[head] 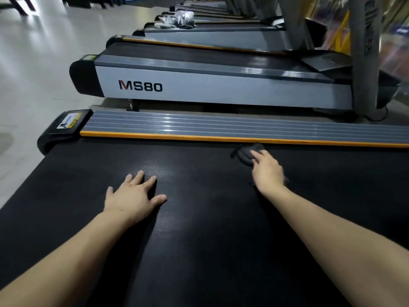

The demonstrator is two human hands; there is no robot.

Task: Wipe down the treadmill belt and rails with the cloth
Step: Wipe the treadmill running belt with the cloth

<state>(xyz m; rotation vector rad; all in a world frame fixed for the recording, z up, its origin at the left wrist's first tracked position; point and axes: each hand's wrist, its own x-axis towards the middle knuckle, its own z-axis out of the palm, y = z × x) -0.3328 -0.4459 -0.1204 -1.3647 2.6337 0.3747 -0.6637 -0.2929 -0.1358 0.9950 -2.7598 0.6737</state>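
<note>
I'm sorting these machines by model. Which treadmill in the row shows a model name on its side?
The second treadmill, just beyond the one being wiped: its pale grey side panel reads MS80. No lettering shows on the others' sides.

Open belt [199,240] ahead; ribbed rail [221,126], perhaps slightly raised, bounds it.

Belt [199,229] black, fine-textured; rail [221,126] grey ribbed, orange edge; cloth [244,155] black.

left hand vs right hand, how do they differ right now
The left hand lies flat with fingers spread, bare on the black treadmill belt, nearer the person. The right hand reaches farther, its fingers on a dark cloth beside the orange-edged side rail. Both rest on the belt.
</note>
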